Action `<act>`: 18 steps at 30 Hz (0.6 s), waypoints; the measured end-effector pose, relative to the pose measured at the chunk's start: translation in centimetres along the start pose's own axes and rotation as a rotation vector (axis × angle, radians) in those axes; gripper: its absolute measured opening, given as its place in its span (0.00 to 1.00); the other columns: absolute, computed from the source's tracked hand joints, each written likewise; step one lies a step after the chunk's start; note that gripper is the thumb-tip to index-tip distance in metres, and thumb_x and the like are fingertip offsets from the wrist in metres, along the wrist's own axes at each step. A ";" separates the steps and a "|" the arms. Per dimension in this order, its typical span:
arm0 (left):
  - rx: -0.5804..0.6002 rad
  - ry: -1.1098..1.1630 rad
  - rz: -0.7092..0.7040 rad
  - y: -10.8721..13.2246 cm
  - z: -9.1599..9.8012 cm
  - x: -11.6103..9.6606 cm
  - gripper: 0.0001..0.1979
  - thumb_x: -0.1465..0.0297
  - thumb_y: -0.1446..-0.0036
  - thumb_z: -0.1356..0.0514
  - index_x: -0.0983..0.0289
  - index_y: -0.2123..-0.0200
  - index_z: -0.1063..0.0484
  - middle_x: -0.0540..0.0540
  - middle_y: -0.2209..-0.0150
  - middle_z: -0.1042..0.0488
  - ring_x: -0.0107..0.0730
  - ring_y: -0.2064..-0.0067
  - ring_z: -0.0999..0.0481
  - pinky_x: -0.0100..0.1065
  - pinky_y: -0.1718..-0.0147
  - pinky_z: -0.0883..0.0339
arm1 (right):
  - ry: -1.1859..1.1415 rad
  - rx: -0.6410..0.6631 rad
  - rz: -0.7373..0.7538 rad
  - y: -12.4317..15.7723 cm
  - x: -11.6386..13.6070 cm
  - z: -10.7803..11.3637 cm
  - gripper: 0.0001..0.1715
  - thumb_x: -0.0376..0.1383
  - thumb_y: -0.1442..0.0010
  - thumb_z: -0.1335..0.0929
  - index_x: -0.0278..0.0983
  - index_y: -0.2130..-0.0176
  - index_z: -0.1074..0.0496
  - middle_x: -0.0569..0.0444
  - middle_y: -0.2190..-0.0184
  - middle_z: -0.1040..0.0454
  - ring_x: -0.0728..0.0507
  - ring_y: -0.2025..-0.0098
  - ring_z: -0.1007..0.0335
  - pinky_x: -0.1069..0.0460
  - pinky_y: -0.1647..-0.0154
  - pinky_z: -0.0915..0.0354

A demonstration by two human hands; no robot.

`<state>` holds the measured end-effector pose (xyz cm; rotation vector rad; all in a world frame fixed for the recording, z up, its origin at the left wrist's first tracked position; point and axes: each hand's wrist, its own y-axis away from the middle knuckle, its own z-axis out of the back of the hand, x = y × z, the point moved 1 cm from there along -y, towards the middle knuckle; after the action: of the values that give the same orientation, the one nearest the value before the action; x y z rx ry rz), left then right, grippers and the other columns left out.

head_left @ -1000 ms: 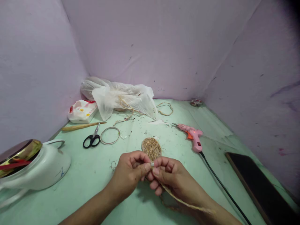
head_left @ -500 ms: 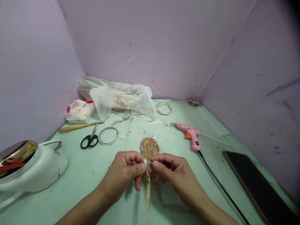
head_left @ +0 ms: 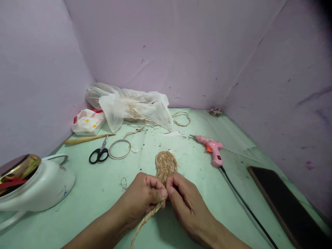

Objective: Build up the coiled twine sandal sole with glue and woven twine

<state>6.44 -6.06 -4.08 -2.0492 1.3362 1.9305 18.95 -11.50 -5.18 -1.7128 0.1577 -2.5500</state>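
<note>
A woven straw piece (head_left: 166, 162) with a rounded far end, built from rows of cord, lies on the table in front of me. My left hand (head_left: 149, 193) is closed at its near part, thumb and fingers pinching a twisted straw cord (head_left: 145, 220) that trails toward the front edge. My right hand (head_left: 184, 199) is closed too, its thumb and forefinger pressed together beside the left fingertips. What lies between the right fingertips is hidden. Both hands cover the near end of the woven piece.
A pink glue gun (head_left: 214, 148) with a black cable lies right, near a dark phone (head_left: 282, 204). Scissors (head_left: 100, 152), a metal ring (head_left: 119, 149) and a straw bundle (head_left: 86, 139) lie left. A white pot (head_left: 52, 186), a tissue pack (head_left: 88, 122) and plastic bag (head_left: 147, 100) stand beyond.
Both hands have come closer together and slightly nearer me. The loose cord has swung from hanging straight down to slanting left. A small white bit at the left fingertips no longer shows.
</note>
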 end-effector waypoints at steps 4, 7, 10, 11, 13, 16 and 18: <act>0.026 -0.028 -0.020 0.0 -0.1 -0.1 0.10 0.69 0.63 0.38 0.67 0.88 0.34 0.43 0.92 0.43 0.14 0.88 0.53 0.25 0.87 0.62 | 0.084 -0.031 0.092 0.3 -0.3 -0.4 0.11 0.33 0.38 0.45 0.38 0.73 0.43 0.57 0.76 0.39 0.49 0.74 0.43 0.54 0.73 0.44; 0.065 -0.058 -0.033 0.0 0.0 -0.1 0.09 0.69 0.64 0.38 0.68 0.86 0.33 0.45 0.90 0.41 0.15 0.87 0.50 0.25 0.87 0.60 | 0.105 -0.054 0.093 0.3 -0.5 -0.6 0.13 0.34 0.38 0.44 0.38 0.74 0.42 0.57 0.76 0.39 0.49 0.74 0.43 0.54 0.73 0.44; 0.060 -0.054 -0.039 0.0 0.2 -0.1 0.08 0.70 0.64 0.37 0.69 0.85 0.32 0.46 0.89 0.39 0.15 0.87 0.48 0.25 0.87 0.59 | 0.033 -0.049 0.041 0.2 -0.5 -0.3 0.14 0.37 0.38 0.43 0.37 0.74 0.39 0.56 0.76 0.38 0.49 0.74 0.41 0.54 0.74 0.42; 0.041 -0.041 -0.051 0.0 0.3 -0.2 0.08 0.70 0.64 0.37 0.69 0.85 0.32 0.46 0.89 0.38 0.15 0.87 0.49 0.24 0.86 0.59 | -0.029 -0.050 0.006 0.2 -0.3 -0.1 0.13 0.39 0.39 0.42 0.37 0.72 0.37 0.55 0.74 0.36 0.50 0.74 0.40 0.54 0.74 0.41; -0.025 -0.039 -0.085 0.0 0.4 -0.4 0.07 0.70 0.63 0.38 0.69 0.83 0.31 0.46 0.87 0.36 0.14 0.87 0.47 0.23 0.86 0.57 | -0.183 -0.083 -0.108 -0.1 0.0 0.4 0.12 0.42 0.41 0.39 0.37 0.64 0.35 0.54 0.69 0.33 0.51 0.77 0.38 0.55 0.78 0.40; -0.157 -0.120 -0.138 0.0 0.5 -0.7 0.07 0.69 0.62 0.38 0.68 0.81 0.32 0.46 0.87 0.35 0.16 0.87 0.43 0.23 0.87 0.52 | -0.336 -0.143 -0.341 -0.7 0.4 1.2 0.14 0.43 0.46 0.35 0.35 0.65 0.32 0.58 0.78 0.34 0.54 0.85 0.44 0.57 0.86 0.46; -0.214 -0.173 -0.147 0.1 0.4 -0.8 0.08 0.69 0.62 0.38 0.68 0.81 0.32 0.45 0.87 0.36 0.18 0.87 0.41 0.24 0.87 0.49 | -0.341 -0.119 -0.440 -1.1 0.6 1.4 0.10 0.40 0.50 0.33 0.34 0.73 0.31 0.62 0.86 0.39 0.55 0.87 0.48 0.58 0.88 0.50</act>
<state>6.22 -5.49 -3.49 -1.9455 0.9542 2.2064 20.00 -10.58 -4.00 -2.4312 -0.1001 -2.4990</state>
